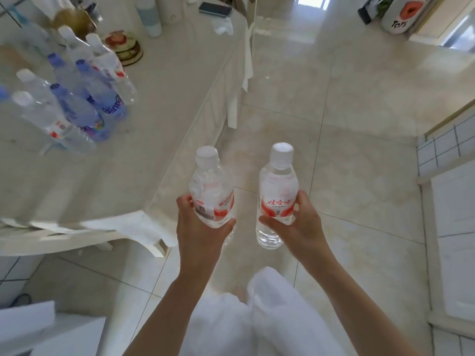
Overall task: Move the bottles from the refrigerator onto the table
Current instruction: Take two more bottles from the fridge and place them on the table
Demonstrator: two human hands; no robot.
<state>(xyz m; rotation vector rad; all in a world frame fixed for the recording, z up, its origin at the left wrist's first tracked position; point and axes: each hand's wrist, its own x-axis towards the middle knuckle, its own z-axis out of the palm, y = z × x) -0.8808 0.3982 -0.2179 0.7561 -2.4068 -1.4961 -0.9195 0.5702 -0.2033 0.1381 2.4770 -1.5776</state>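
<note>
- Bottles in both hands stand near upright, caps up and leaning slightly away from the person, long axes close to vertical; both are held in the air over the tiled floor (347, 140), off the near right corner of the table (164, 140).
- Left hand (199, 227) is wrapped round the lower body of the left bottle (212, 187), thumb across the front under the red-and-white label, fingers curled at the far side; clear water fills it and the white cap is on.
- Right hand (299, 224) grips the right bottle (277, 191) at its label band, thumb in front and fingers behind; its clear base shows below the hand, white cap on; the two bottles are near each other but not touching.
- Table edge runs diagonally from the near corner up and away to the right; a pale cloth hangs over it; open floor lies to its right, bounded at far right by a tiled wall and a white cabinet (455, 227).
- Cluster of bottles (77, 98) stands at the table's left side, blurred: some clear with white caps, some with blue caps and purple labels, set close together; bare tabletop lies between the cluster and the near edge.
- Farther back on the table: a round patterned dish (127, 48), a pale cylinder (150, 18), a dark phone (215, 9).
</note>
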